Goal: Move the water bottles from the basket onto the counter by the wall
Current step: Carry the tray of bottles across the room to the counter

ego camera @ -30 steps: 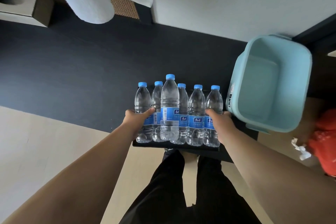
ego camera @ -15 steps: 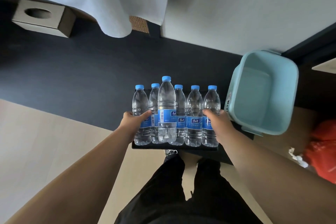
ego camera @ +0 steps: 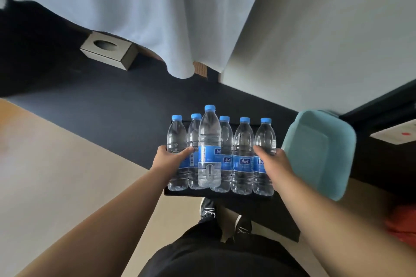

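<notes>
- Currently grips both ends of a row of six water bottles (ego camera: 242,157), all upright, with blue caps and blue labels.
- Curls the left hand (ego camera: 171,159) round the leftmost bottle (ego camera: 176,135) at label height, thumb across the front.
- Wraps the right hand (ego camera: 273,162) round the rightmost bottle (ego camera: 265,136) in the same way, thumb lying towards the neighbouring bottle.
- Touches none of the four between with either hand (one of them, the tall bottle (ego camera: 209,141), stands a little forward of the row).
- Has all six on a black tray (ego camera: 216,194) at the near edge of the dark counter (ego camera: 112,105), with the tray's near left corner jutting past that edge.
- Has the light-blue basket (ego camera: 315,153) just beside the right hand, at the right end of the counter, with its opening turned towards the camera.
- Shows a tissue box (ego camera: 105,51) by the counter's far edge, well apart from the tray, under the hem of a white curtain (ego camera: 135,18).
- Shows a pale wall (ego camera: 315,40) along the far edge behind tray and basket.
- Shows dark shoes (ego camera: 208,208) below the near edge.
</notes>
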`<state>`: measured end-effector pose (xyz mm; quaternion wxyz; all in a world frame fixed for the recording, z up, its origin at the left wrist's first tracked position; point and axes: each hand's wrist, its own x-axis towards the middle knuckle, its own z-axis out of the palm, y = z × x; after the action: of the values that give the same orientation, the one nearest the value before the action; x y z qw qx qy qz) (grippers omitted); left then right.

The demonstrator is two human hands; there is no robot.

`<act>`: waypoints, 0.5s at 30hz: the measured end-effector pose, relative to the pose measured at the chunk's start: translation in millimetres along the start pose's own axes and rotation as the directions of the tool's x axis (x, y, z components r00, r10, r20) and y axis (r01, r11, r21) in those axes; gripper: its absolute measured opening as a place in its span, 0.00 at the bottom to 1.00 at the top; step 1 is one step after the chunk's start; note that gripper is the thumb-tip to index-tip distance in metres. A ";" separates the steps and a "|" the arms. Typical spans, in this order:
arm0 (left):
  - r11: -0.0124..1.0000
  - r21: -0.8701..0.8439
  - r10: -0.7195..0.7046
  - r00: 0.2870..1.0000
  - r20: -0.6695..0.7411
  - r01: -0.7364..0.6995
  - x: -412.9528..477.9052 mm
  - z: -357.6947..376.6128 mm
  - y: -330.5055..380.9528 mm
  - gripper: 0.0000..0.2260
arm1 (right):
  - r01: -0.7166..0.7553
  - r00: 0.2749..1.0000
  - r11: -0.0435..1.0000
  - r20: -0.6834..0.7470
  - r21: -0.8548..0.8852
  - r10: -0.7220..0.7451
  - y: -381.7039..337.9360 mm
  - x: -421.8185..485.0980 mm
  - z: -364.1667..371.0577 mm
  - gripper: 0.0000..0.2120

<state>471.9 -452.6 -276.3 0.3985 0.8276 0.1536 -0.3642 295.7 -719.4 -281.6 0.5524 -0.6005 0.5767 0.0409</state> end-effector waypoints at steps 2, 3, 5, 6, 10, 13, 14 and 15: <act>1.000 -0.029 0.010 1.000 -0.029 -0.010 -10.9 0.6 1.3 0.46 | 0.039 0.999 0.999 0.023 -0.035 -0.038 -6.9 -0.4 -4.9 0.37; 0.999 -0.037 0.012 0.999 -0.042 -0.013 -14.5 0.9 0.7 0.45 | 0.050 0.998 0.998 0.029 -0.049 -0.048 -9.6 0.2 -6.5 0.38; 0.999 -0.045 0.019 0.997 -0.074 -0.022 -25.7 1.6 -1.4 0.43 | 0.077 0.996 0.994 0.052 -0.083 -0.073 -15.7 -1.7 -12.2 0.40; 0.998 -0.047 0.026 0.996 -0.081 -0.030 -31.1 2.3 -3.1 0.42 | 0.092 0.994 0.990 0.060 -0.104 -0.086 -17.7 -3.0 -15.1 0.40; 0.993 -0.108 0.040 0.994 -0.105 -0.051 -55.0 2.9 -15.1 0.40 | 0.152 0.985 0.974 0.109 -0.168 -0.135 -24.4 -11.0 -24.5 0.41; 0.989 -0.147 0.014 0.990 -0.140 -0.035 -73.4 3.3 -26.1 0.41 | 0.198 0.974 0.958 0.149 -0.207 -0.170 -26.0 -16.1 -30.5 0.43; 0.986 -0.165 0.011 0.990 -0.144 -0.035 -80.3 4.0 -29.9 0.42 | 0.210 0.971 0.952 0.162 -0.221 -0.176 -26.6 -17.6 -32.0 0.44; 0.982 -0.187 0.014 0.989 -0.147 -0.041 -87.4 5.1 -34.0 0.42 | 0.220 0.967 0.948 0.178 -0.232 -0.181 -27.1 -19.5 -33.1 0.44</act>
<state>390.8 -431.8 -233.7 0.4682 0.8124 0.2046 -0.2810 289.8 -737.8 -238.8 0.5167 -0.7158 0.4583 0.1029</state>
